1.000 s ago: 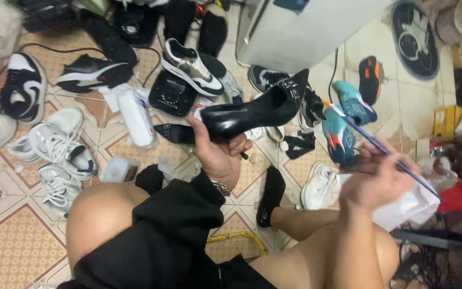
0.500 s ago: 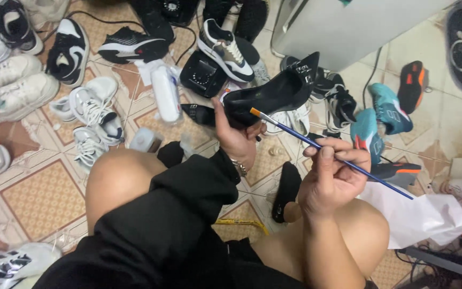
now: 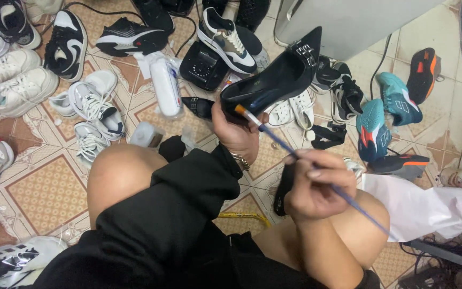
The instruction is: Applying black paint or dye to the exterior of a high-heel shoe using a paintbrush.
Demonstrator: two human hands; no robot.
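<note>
The left hand [image 3: 236, 134] is gripping a black high-heeled shoe [image 3: 274, 80] from beneath, tilting its opening upward so the inside faces the person. The right hand [image 3: 316, 184] is pinching a thin blue brush [image 3: 290, 147], grip clenched around the handle, its orange tip touching the shoe's rim above the tiled floor [image 3: 44, 187] littered with white sneakers [image 3: 89, 101].

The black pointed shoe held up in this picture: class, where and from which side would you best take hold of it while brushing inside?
Probably the heel end, from below, as the left hand does. The black pointed shoe lies with its opening up and toe pointing away, so a grip underneath the rear leaves the inside free for the thin brush in the right hand.
</note>
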